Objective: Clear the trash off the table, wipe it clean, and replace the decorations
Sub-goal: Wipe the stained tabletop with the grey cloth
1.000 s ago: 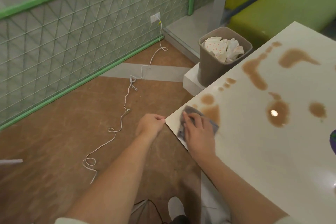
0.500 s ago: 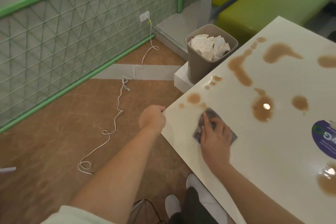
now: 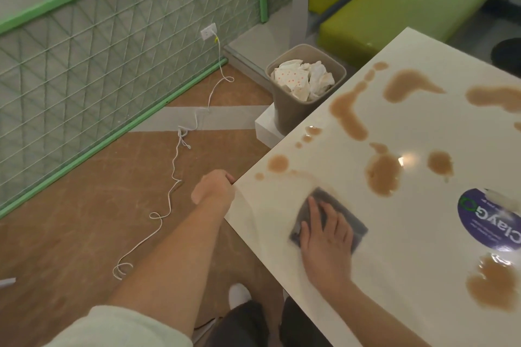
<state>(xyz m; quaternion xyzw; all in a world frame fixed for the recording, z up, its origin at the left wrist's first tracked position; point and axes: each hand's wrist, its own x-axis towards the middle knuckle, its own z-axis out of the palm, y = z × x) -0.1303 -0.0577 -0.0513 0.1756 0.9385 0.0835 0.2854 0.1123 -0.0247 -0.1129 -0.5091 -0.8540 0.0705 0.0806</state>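
Compared with half a second earlier, the right hand [image 3: 328, 236] and the grey cloth [image 3: 331, 218] beneath it sit further in from the table's corner, nearer the purple round sticker [image 3: 490, 222], and the wiped patch behind them shows only a faint smear.

The right hand lies flat on the cloth, fingers straight and slightly spread, pressing it onto the white table [image 3: 394, 276]. The left hand [image 3: 215, 187] is curled around the table's corner, fingertips hooked over the edge.

Past the cloth, brown liquid puddles [image 3: 384, 175] dot the tabletop, with another near the right edge close to the sticker. Beyond the table's far-left edge, a grey waste bin [image 3: 298, 113] stands on the floor, full of crumpled paper [image 3: 303, 80]. A white cable [image 3: 174, 166] trails across the brown floor to a wall socket [image 3: 208, 32]. A green bench [image 3: 408, 0] sits farthest away.
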